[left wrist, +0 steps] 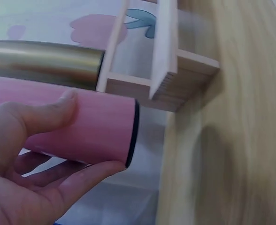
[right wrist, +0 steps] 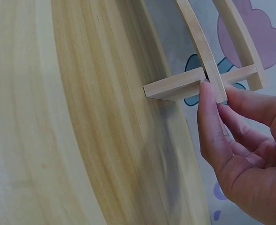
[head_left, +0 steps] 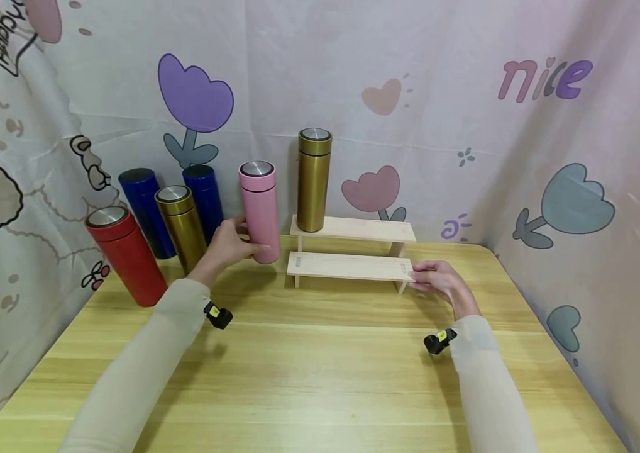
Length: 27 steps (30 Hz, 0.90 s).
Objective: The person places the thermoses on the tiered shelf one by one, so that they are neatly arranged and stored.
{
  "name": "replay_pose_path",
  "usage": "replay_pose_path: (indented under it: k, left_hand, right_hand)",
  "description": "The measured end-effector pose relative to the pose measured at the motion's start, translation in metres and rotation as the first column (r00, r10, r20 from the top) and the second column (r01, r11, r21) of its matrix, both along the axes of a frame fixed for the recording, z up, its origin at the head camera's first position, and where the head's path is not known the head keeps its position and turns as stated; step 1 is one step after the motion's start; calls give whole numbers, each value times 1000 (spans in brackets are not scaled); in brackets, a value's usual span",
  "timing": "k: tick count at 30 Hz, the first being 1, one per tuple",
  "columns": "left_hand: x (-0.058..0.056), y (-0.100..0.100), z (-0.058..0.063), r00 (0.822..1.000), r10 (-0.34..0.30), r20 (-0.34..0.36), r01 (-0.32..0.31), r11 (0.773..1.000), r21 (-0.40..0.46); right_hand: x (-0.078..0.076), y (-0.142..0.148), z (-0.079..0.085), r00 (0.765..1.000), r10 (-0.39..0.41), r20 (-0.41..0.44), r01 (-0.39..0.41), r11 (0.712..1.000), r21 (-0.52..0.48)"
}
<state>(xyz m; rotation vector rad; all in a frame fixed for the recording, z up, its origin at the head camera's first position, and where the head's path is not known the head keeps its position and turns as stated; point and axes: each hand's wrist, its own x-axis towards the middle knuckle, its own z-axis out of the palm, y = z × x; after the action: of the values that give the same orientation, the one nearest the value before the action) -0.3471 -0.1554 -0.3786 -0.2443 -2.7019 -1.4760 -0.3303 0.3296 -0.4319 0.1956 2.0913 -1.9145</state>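
Note:
My left hand (head_left: 229, 244) grips a pink thermos bottle (head_left: 259, 207) with a silver-topped lid, thumb on one side and fingers round the other. Its black-rimmed base hangs off the tabletop in the left wrist view, just left of a two-step wooden shelf (head_left: 348, 265). On that shelf's upper step, at the left end, a gold thermos bottle (head_left: 313, 182) stands upright. At the other end, my right hand (head_left: 439, 280) pinches the lower step's edge between thumb and fingers, as the right wrist view shows close up.
At the table's back left stand a red bottle (head_left: 130, 258), another gold bottle (head_left: 183, 229), and two blue bottles, one behind (head_left: 147, 211) and one beside it (head_left: 205, 198). A printed curtain (head_left: 444, 126) hangs right behind the wooden table (head_left: 320, 377).

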Motion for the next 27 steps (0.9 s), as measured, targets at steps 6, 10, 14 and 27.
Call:
replay_pose_path:
  k: [6,10,14,27]
  left_hand:
    - [5,2,9,996,-69,48,68,997,38]
    - [7,7,13,993,-97,66,93,994,56]
    - [8,12,18,991,-106,80,101,993,66]
    - [12,27,31,983,-148,104,140,987,81]
  right_hand:
    - [0,0,1,1000,1,-6,-1,1000,-6]
    - [0,0,1,1000,-8,0,8,1000,5]
    - [1,0,0,1000,-8,-2,8,1000,6]
    - [0,0,-1,1000,-11,2,11,1000,-2]
